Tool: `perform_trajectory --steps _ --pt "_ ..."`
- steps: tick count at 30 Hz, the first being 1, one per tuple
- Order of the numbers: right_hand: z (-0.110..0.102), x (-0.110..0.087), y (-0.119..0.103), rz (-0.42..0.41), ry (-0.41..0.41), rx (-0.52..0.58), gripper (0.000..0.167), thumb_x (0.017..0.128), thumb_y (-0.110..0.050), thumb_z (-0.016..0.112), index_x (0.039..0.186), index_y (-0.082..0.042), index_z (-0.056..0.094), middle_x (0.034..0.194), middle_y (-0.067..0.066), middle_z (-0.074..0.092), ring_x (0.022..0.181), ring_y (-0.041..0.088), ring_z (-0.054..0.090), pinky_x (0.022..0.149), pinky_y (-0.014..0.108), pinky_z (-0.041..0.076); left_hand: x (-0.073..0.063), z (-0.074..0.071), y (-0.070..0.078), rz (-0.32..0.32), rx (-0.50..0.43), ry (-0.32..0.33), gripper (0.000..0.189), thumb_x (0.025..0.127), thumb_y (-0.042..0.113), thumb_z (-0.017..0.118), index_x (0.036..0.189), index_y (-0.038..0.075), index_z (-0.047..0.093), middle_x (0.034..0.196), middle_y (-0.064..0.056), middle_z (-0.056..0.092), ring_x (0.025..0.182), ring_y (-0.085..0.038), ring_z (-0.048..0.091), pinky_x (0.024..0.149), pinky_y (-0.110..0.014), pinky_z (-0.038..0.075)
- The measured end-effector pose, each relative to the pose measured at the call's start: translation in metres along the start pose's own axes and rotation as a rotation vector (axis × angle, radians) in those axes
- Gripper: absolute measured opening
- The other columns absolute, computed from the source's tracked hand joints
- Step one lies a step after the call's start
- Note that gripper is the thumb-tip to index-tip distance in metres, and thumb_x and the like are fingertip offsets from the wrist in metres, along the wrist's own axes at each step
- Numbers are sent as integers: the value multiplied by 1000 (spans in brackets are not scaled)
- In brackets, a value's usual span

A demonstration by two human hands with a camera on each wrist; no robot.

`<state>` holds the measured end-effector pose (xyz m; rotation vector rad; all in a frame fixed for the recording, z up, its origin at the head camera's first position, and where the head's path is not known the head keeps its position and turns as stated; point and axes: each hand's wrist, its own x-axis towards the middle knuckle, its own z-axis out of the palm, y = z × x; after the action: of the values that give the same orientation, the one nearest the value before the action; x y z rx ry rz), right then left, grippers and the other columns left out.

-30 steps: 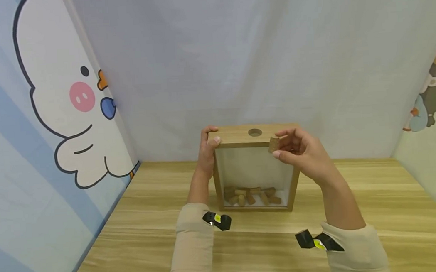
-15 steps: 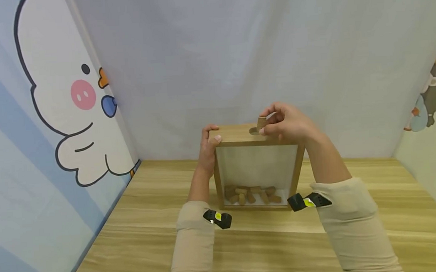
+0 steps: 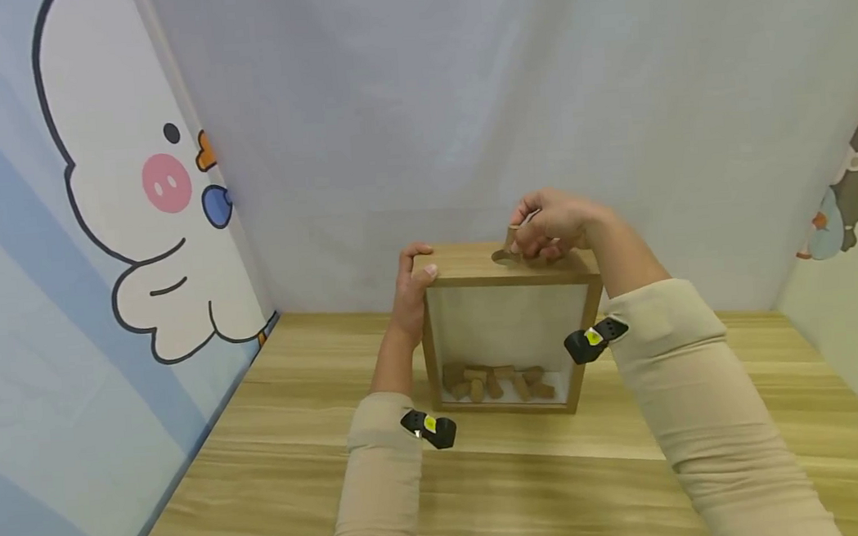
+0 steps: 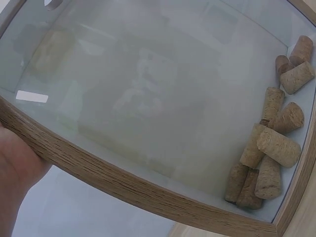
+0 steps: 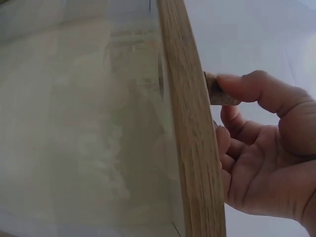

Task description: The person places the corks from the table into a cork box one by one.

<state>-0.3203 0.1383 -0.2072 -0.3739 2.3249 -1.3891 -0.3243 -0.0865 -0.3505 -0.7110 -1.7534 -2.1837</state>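
Note:
A wooden-framed shadow box with a clear front stands upright on the table, a round hole in its top edge. My left hand grips its upper left corner, thumb on the top near the front edge. Between thumb and fingers my right hand pinches a cork, its lower end right at the hole. The right wrist view shows this cork standing out from the frame's top, partly covered by the thumb. Several corks lie heaped along the bottom inside the box.
The wood-grain table extends around the box. Behind it hangs a pale curtain. A printed cartoon panel borders the left side, and another printed panel the right.
My right hand has lifted the cork from in front of the box's upper right up to the top hole, tipping over it. My left hand keeps its grip on the corner.

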Motion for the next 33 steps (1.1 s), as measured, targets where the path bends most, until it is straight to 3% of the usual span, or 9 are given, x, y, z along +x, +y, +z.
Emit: perform_trajectory --steps 9,13,16,19,22,26,29,33 --pt "-2 1 0 35 -10 -31 28 83 2 63 104 2 46 78 11 59 58 15 49 51 25 39 -3 1 -1 -33 -33 8 37 80 28 47 114 18 40 112 -6 35 68 -22 44 64 -37 40" --pt "-2 -8 4 -15 16 -52 27 86 0 60 108 3 46 86 13 61 68 19 57 54 26 42 -1 2 -2 -21 -5 -5 43 81 27 46 120 11 38 125 -6 30 84 -21 42 74 -36 37" --pt "0 -21 8 -76 46 -81 26 87 -2 58 110 5 47 91 14 62 73 21 59 56 28 44 0 2 -2 -4 24 -13 53 83 26 44 129 4 34 138 -9 23 100 -22 37 85 -43 34" --pt "2 -38 15 -147 88 -110 27 88 -6 60 110 6 49 93 13 62 75 22 58 60 30 45 0 3 1 10 67 10 58 85 28 44 138 5 32 142 -8 23 118 -23 30 94 -48 27" --pt "4 -55 25 -227 135 -120 28 88 -10 61 108 5 50 94 12 61 80 22 59 66 33 47 -4 3 5 -3 107 86 60 87 33 46 141 10 34 128 -7 37 120 -22 30 99 -45 23" --pt "6 -75 49 -380 179 -158 26 89 -10 61 106 7 52 95 14 61 86 22 61 74 34 48 -19 -2 5 -77 117 167 63 87 42 48 142 14 35 110 -9 43 109 -25 39 98 -46 26" --pt "10 -88 70 -459 221 -211 23 89 -11 61 104 5 54 96 14 61 86 23 61 73 32 49 -34 -9 3 -188 179 185 65 88 47 50 142 13 35 123 -12 43 117 -26 38 100 -47 27" --pt "17 -104 99 -482 282 -250 19 89 -12 61 102 2 57 94 12 61 82 21 60 69 29 49 -55 -18 -1 -330 298 181 62 88 49 54 138 13 43 130 -13 45 119 -29 41 98 -47 31"
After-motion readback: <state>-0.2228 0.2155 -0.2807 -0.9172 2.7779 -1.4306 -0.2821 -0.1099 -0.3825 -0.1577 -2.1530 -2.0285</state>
